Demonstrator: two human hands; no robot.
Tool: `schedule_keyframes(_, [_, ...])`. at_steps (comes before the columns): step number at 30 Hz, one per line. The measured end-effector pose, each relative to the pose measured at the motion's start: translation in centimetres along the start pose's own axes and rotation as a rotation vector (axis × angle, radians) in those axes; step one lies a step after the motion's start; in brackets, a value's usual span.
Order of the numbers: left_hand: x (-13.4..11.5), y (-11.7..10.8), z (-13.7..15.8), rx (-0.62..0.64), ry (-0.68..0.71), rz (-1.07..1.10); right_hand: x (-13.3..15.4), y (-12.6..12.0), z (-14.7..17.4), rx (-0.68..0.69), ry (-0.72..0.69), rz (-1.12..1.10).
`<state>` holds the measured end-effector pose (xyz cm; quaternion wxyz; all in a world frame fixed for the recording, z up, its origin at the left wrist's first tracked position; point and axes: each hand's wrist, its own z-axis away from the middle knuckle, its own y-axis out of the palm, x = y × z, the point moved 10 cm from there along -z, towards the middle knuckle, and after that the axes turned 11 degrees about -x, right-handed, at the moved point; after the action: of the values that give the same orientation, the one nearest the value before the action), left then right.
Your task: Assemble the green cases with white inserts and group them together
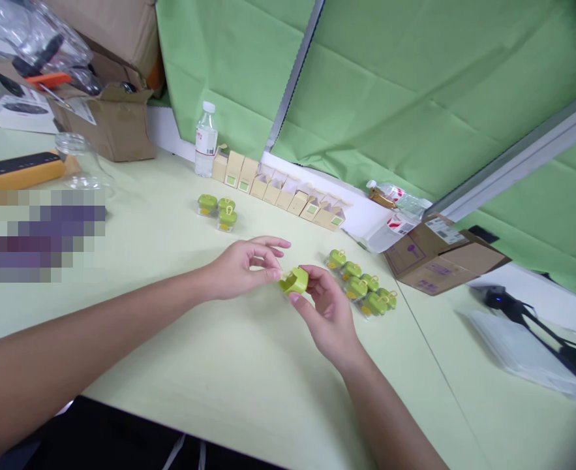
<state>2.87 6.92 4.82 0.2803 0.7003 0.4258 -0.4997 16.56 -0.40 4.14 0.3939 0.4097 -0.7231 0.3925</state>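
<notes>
In the head view, above a smooth, pale table (248, 372), the right hand (331, 310) clamps a hollow, rounded green plastic cap (297, 281) between thumb and fingers. The left hand (241, 266) reaches its rim; whether it pinches anything cannot be told. Beyond stand 3 clear-based, green-topped containers (227, 217) and plain cardboard boxes (272, 189).

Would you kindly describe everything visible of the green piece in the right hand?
The green piece is small and looks like plastic, with rounded corners and a hollow visible at its left. It is held tilted above the table. The right hand grips its right side between thumb and fingers; the left hand is at its left edge, contact unclear.
</notes>
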Motion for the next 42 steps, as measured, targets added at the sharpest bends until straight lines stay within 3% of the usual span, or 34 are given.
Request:
schedule_keyframes(3, [0.7, -1.9, -0.7, -0.046, -0.052, -0.081, -0.4, -0.9, -0.4, -0.09, -0.004, 0.007])
schedule_keyframes(7, [0.8, -3.1, -0.9, -0.039, 0.011, -0.495, -0.6, -1.1, -0.3, -0.113, -0.074, 0.234])
schedule_keyframes(14, [0.0, -0.8, 0.3, 0.085, 0.301, -0.823, -1.2, 0.6, -0.2, -0.057, -0.246, 0.454])
schedule_keyframes(21, [1.6, 0.3, 0.8, 0.152, 0.402, -0.881, -3.2, 1.7, -0.5, -0.002, -0.185, 0.549])
schedule_keyframes(25, [0.8, -0.6, 0.5, 0.126, 0.371, -0.882, -3.5, 1.2, -0.4, 0.013, -0.124, 0.554])
schedule_keyframes(29, [0.1, -3.5, -0.6, -0.008, 0.305, -0.967, -3.9, 0.3, -0.6, 0.028, -0.029, 0.566])
schedule_keyframes(33, [1.5, -5.4, -1.2, -0.053, 0.193, -1.044, -3.8, -0.2, -0.8, 0.054, 0.006, 0.584])
schedule_keyframes(38, [3.4, -5.3, -1.1, -0.017, 0.097, -0.983, -3.7, -0.7, -0.8, 0.009, 0.014, 0.529])
schedule_keyframes(42, [3.5, -4.5, -0.9, 0.009, 0.103, -0.901, -4.2, -1.1, -0.9, -0.027, 0.024, 0.513])
